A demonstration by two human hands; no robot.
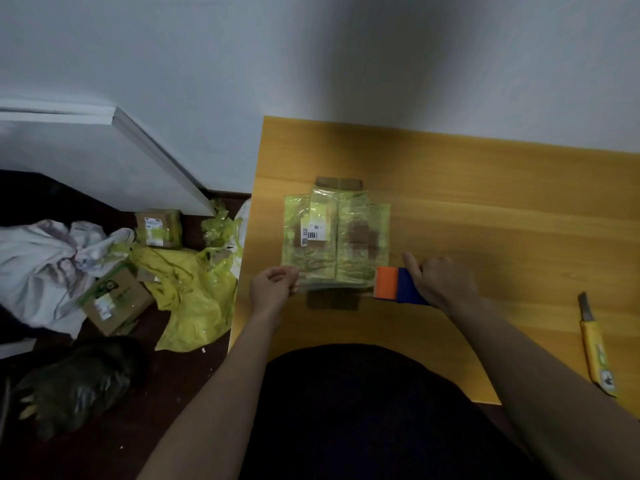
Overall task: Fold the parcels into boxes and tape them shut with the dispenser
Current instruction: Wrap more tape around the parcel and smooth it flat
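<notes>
Your dark-clothed torso fills the bottom of the view, and both bare forearms reach out from it over the yellow wooden table (485, 209). Your left hand (272, 289) sits at the near left corner of the flattened parcel (336, 237), fingers curled in and pinching what looks like the free end of clear tape at that edge. Your right hand (440, 282) is wrapped around the tape dispenser (398, 284) (orange at the front, blue under your palm), with the thumb raised and the fingers closed over its body; its orange end touches the parcel's near right corner. That parcel lies flat near the table's left edge, brown cardboard covered in glossy yellow-green tape, with a barcoded label on its left half and bare brown flaps poking out at the far and near ends. A yellow utility knife (597, 355) lies well apart at the right edge, blade extended away from you. Down on the dark floor to the left sit two small cardboard boxes (159, 228) among crumpled yellow plastic (194, 299), a white bag (45, 265) and a black bag (76, 379).
</notes>
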